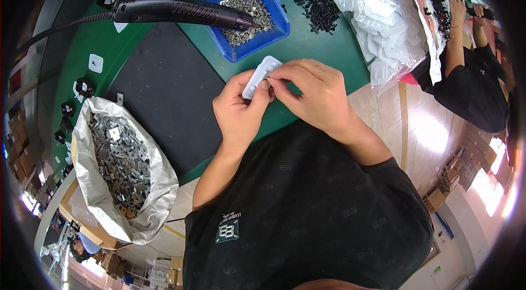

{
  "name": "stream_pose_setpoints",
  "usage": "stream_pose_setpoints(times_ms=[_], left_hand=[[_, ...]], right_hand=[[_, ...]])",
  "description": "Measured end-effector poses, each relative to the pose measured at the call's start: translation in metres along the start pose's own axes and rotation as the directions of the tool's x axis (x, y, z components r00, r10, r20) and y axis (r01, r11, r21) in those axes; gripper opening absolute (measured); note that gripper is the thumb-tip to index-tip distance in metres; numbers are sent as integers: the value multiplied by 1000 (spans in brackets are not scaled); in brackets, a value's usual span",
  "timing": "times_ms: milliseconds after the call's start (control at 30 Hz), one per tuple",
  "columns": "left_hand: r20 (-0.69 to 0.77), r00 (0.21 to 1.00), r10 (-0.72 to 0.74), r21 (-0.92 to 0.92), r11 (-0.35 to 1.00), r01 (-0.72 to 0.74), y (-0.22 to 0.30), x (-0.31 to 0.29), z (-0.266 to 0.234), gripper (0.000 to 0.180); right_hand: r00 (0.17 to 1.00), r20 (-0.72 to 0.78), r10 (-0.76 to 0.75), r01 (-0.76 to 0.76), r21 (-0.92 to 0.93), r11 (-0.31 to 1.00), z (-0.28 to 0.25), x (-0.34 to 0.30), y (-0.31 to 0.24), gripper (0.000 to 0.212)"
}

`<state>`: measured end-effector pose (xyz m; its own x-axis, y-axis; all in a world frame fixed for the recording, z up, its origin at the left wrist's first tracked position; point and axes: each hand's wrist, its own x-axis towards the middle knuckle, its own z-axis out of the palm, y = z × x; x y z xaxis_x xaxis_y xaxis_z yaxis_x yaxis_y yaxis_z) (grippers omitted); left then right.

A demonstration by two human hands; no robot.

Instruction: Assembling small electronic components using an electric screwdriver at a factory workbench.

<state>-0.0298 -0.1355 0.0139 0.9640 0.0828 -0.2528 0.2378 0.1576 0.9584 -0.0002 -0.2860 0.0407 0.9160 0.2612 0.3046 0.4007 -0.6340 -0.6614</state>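
1. We locate the white plastic piece [257, 78] between the two hands, held up at the near side of the green desk [350, 65], to the right of the black mat [164, 87].
2. We read its long axis as oblique: one end points away and to the right, the other back toward the person and to the left.
3. We find the left hand [236, 108] clamped on this piece as the supporting grip, with its fingers at the left side and its thumb at the near right side.
4. We find the right hand [320, 91] coming in from the right, across the long axis. Its thumb and forefinger tips meet at the piece's right edge, near mid-length; we cannot tell whether that grip is clamped on a small part.
5. We note that both hands are at the piece; the right fingertips lie just beside the left thumb.
6. We place the blue bin [280, 22] of metal parts [245, 9] beyond the piece, with the tip of the black power screwdriver [175, 9] over it. The black small parts [322, 11] lie right of the bin, on the right hand's side.
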Motion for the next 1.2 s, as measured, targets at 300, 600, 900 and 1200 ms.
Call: stream_pose_setpoints(times_ms=[300,600,900,1200], left_hand=[[64,996,-58,-76,995,63,10,-2,-1,17],[83,994,-68,-146,986,80,12,-4,-2,15],[82,995,-56,-140,988,67,11,-6,-4,15],[85,996,-13,-81,997,20,8,-7,-9,14]], right_hand=[[986,-137,-98,103,32,994,2,-1,2,20],[979,-184,-82,95,61,994,3,-2,1,18],[993,-109,-41,55,127,990,-1,-3,-1,16],[991,1,132,-130,193,973,-7,3,-12,25]])
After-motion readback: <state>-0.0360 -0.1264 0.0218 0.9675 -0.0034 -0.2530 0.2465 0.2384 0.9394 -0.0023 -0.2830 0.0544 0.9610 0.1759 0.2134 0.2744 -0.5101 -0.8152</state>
